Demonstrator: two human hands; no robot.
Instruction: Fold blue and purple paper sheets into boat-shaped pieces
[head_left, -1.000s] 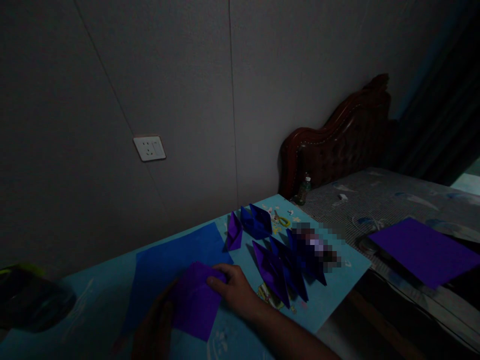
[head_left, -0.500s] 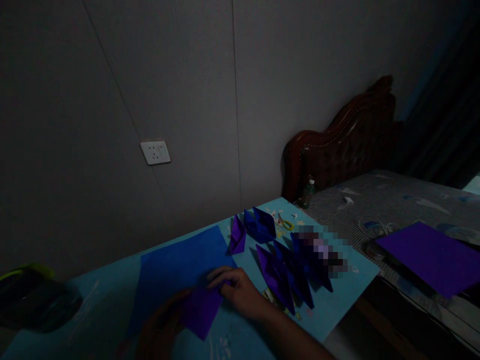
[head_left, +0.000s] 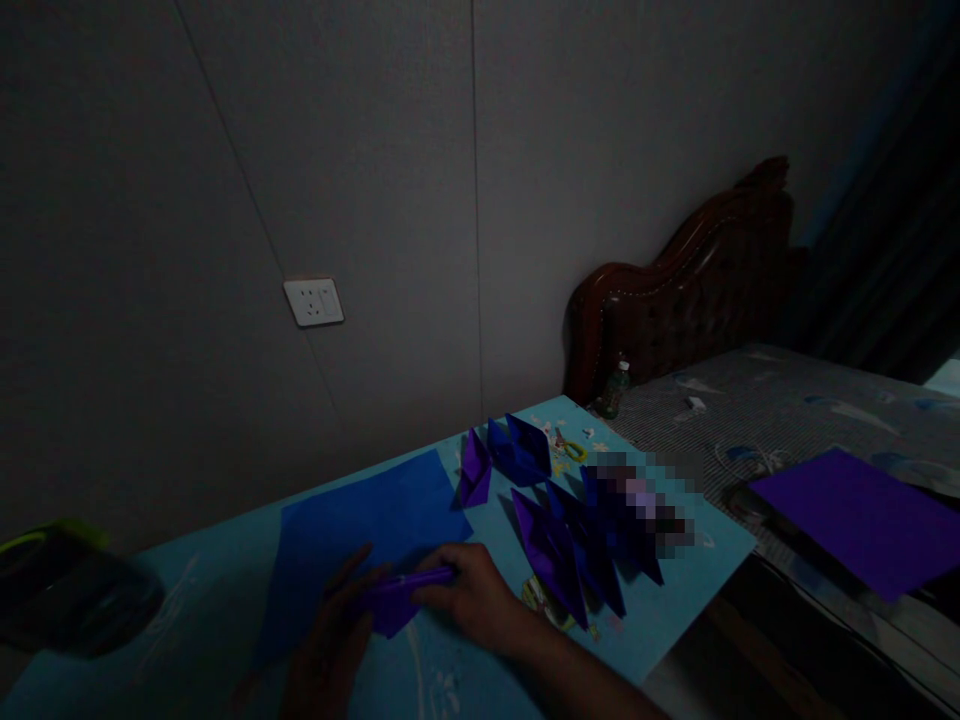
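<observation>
At the near edge of the light blue table (head_left: 675, 590), both hands are on 1 folded purple paper (head_left: 401, 597). Right hand (head_left: 469, 595) pinches its upper edge, fingers curled over the fold. Left hand (head_left: 334, 640) presses flat on the paper's left end, fingers extended, thumb not readable in the dim light. The purple paper lies on the table, overlapping the lower edge of a flat blue sheet (head_left: 360, 525). Just right of the right hand: a row of folded paper boats (head_left: 570, 540), purple and blue, some upright. Past them, yellow-handled scissors (head_left: 574, 450). Beyond the table: wall socket (head_left: 313, 301), small bottle (head_left: 615, 388) by a dark wooden headboard (head_left: 690, 290), and 1 flat purple sheet (head_left: 862, 520) on the bed (head_left: 787, 400).
</observation>
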